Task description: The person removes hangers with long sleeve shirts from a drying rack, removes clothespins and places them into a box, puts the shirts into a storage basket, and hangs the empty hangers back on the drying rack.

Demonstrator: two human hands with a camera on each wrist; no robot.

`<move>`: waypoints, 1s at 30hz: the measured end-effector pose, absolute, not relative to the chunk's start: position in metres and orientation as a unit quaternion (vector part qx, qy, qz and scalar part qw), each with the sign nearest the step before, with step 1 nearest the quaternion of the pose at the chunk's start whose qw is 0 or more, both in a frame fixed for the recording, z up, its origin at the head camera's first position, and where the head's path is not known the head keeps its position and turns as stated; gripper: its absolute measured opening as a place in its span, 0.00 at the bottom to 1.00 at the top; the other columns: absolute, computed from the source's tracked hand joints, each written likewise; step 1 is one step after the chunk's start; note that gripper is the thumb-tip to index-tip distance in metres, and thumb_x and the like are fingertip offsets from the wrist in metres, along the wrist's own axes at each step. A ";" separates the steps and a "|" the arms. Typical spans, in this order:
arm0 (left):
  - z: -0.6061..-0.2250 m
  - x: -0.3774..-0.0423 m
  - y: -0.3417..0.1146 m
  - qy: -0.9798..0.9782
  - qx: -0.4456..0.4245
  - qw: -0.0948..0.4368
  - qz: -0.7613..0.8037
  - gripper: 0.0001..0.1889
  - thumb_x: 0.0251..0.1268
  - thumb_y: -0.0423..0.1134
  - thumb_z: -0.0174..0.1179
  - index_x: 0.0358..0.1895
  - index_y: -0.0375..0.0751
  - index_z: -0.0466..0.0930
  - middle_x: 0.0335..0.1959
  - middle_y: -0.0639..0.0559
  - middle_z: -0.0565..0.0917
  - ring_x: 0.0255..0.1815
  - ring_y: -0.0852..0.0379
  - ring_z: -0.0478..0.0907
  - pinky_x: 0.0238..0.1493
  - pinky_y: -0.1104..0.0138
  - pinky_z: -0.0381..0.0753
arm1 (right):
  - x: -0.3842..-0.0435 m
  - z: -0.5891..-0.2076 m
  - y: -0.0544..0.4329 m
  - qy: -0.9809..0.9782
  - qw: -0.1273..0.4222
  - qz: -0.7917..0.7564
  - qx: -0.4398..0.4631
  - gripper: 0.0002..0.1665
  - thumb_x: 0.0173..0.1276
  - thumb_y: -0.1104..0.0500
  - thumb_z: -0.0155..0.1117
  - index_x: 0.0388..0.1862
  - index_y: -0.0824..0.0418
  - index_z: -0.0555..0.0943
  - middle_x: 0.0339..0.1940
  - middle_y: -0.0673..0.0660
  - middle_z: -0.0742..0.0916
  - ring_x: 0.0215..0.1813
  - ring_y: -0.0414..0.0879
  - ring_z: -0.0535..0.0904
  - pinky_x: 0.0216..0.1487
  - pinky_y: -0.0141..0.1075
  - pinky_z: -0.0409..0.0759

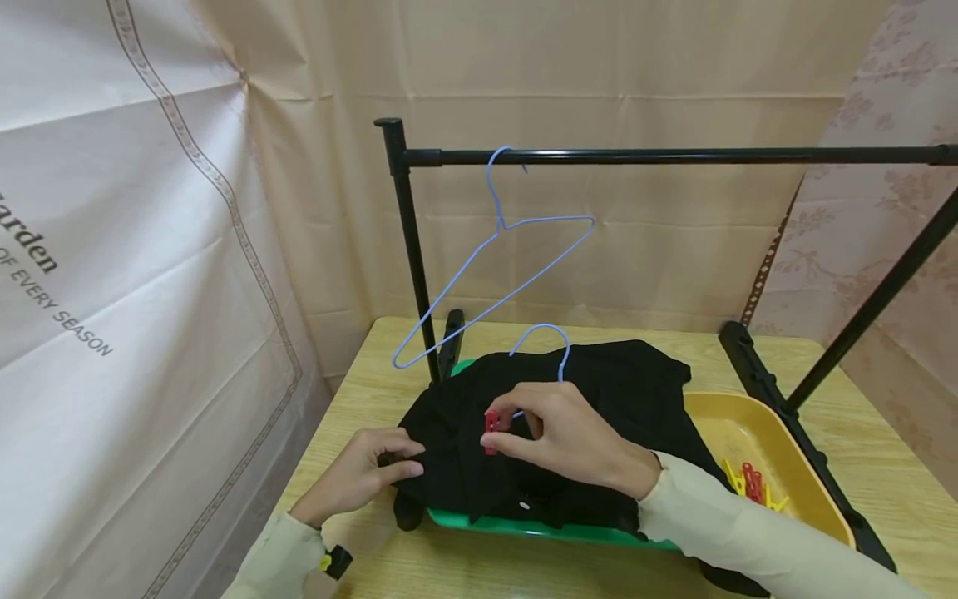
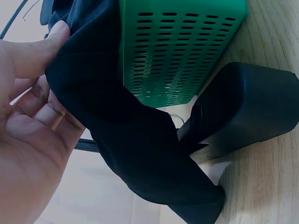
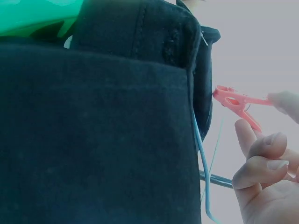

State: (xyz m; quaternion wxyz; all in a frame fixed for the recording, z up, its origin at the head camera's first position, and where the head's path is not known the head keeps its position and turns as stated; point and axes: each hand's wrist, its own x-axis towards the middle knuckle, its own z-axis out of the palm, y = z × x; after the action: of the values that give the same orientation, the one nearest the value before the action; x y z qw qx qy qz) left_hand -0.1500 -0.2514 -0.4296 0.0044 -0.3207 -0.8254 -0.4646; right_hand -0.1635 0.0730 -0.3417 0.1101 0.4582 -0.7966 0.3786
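A black garment (image 1: 621, 399) lies over a green basket (image 1: 539, 527), with a blue hanger (image 1: 566, 339) whose hook sticks out above the cloth. My left hand (image 1: 367, 472) pinches the garment's left edge; in the left wrist view the thumb is on top of the black cloth (image 2: 107, 112) and the fingers are beneath. Between thumb and fingertips my right hand (image 1: 576, 437) holds a red clothespin (image 1: 491, 433) above the garment. The right wrist view has the clothespin (image 3: 236, 100) with its tip close to the cloth; whether they touch, I cannot tell.
A second blue hanger (image 1: 456, 274) hangs from the black rack's bar (image 1: 674, 155). To the right stands a yellow tray (image 1: 804, 449) with red and yellow clothespins (image 1: 752, 482). Black rack feet (image 1: 756, 366) rest on the wooden table (image 1: 359, 391).
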 end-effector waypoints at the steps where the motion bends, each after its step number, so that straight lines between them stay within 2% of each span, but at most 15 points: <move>1: -0.430 -0.150 -0.252 -0.825 -0.320 0.004 -0.465 0.09 0.69 0.36 0.67 0.49 0.41 0.90 0.33 0.58 0.84 0.31 0.63 0.76 0.35 0.65 0.80 | -0.164 -0.342 0.074 -0.796 0.110 0.380 0.457 0.12 0.68 0.50 0.75 0.45 0.54 0.88 0.33 0.37 0.84 0.18 0.32 0.66 0.20 0.28 0.66; 16: -0.432 -0.152 -0.251 -0.830 -0.314 -0.003 -0.462 0.10 0.69 0.38 0.68 0.50 0.45 0.90 0.32 0.61 0.84 0.30 0.64 0.75 0.33 0.64 0.80 | -0.164 -0.343 0.090 -0.810 0.118 0.376 0.434 0.12 0.68 0.50 0.76 0.45 0.54 0.88 0.33 0.36 0.83 0.18 0.32 0.65 0.21 0.28 0.65; 30: -0.434 -0.152 -0.252 -0.829 -0.316 0.000 -0.462 0.10 0.69 0.36 0.67 0.50 0.42 0.90 0.33 0.60 0.84 0.31 0.64 0.75 0.34 0.64 0.80 | -0.163 -0.346 0.104 -0.816 0.118 0.382 0.417 0.09 0.68 0.49 0.75 0.43 0.50 0.88 0.32 0.35 0.84 0.19 0.32 0.65 0.21 0.29 0.65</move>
State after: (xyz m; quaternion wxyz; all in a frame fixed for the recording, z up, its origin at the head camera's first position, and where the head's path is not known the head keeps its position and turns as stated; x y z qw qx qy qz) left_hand -0.1520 -0.2524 -0.4337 -0.0003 -0.3164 -0.8287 -0.4617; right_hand -0.1634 0.1035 -0.3458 0.1179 0.4168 -0.8165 0.3817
